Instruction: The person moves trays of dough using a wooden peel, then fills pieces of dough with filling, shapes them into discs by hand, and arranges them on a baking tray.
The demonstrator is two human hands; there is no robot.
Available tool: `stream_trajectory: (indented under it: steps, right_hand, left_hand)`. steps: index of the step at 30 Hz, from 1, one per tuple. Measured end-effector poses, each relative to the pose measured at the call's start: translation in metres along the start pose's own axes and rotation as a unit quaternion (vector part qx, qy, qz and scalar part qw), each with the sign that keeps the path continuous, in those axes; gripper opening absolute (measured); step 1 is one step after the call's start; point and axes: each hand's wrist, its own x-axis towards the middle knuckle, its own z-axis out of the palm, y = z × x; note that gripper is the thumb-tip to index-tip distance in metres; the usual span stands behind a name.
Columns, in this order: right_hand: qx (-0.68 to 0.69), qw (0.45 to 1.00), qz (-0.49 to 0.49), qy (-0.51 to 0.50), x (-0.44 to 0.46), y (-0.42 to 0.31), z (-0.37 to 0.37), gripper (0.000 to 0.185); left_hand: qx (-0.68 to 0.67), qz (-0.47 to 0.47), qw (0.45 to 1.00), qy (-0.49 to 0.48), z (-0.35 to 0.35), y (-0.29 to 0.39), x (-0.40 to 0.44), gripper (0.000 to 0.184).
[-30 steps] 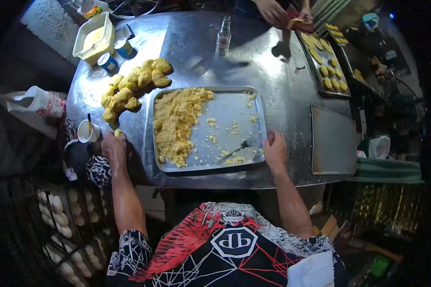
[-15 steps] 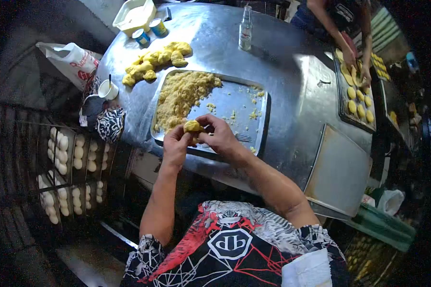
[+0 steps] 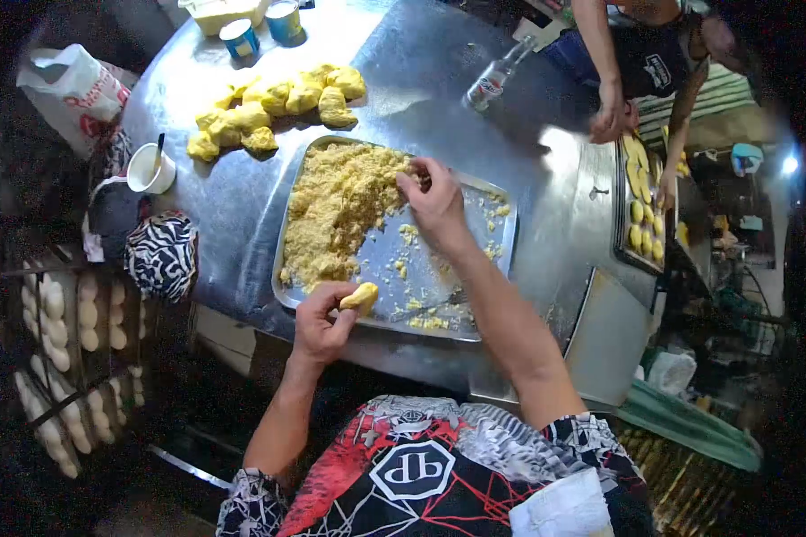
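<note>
My left hand (image 3: 322, 322) is closed on a flattened piece of yellow dough (image 3: 360, 297), just over the near edge of the metal tray (image 3: 421, 285). A heap of yellow crumbs (image 3: 336, 201) covers the tray's left side, with loose bits scattered over the rest. At the heap's right edge, my right hand (image 3: 435, 201) has its fingers curled and pinched on some crumbs; the fingertips are partly lost against the heap. Behind the tray lie several yellow dough pieces (image 3: 273, 106) on the metal table (image 3: 233, 201).
A glass bottle (image 3: 500, 79) and blue cans (image 3: 239, 38) stand toward the back. A white cup (image 3: 150, 170) and zebra-patterned cloth (image 3: 163, 255) sit left. At right, a co-worker's arm (image 3: 676, 125) reaches beside a dark tray (image 3: 625, 210) of yellow pieces. Racked pale dough (image 3: 54, 322) stands lower left.
My hands have come apart. The left keeps the yellow dough, lower down, while the right has moved up to the crumb heap. The view has shifted, and one co-worker's hand has lifted from the dark tray.
</note>
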Motion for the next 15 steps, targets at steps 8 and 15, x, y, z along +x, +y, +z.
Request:
stream_trajectory:
  steps: [8, 15]
  right_hand:
    - [-0.13, 0.979, -0.157, -0.003, 0.013, 0.022, 0.005, 0.036]
    - [-0.255, 0.915, -0.246, -0.192, 0.021, 0.03, -0.035, 0.026]
  left_hand:
    - [-0.013, 0.011, 1.0, 0.014, 0.002, -0.004, 0.003, 0.026]
    - [-0.016, -0.033, 0.996, 0.087, 0.012, -0.006, -0.004, 0.025]
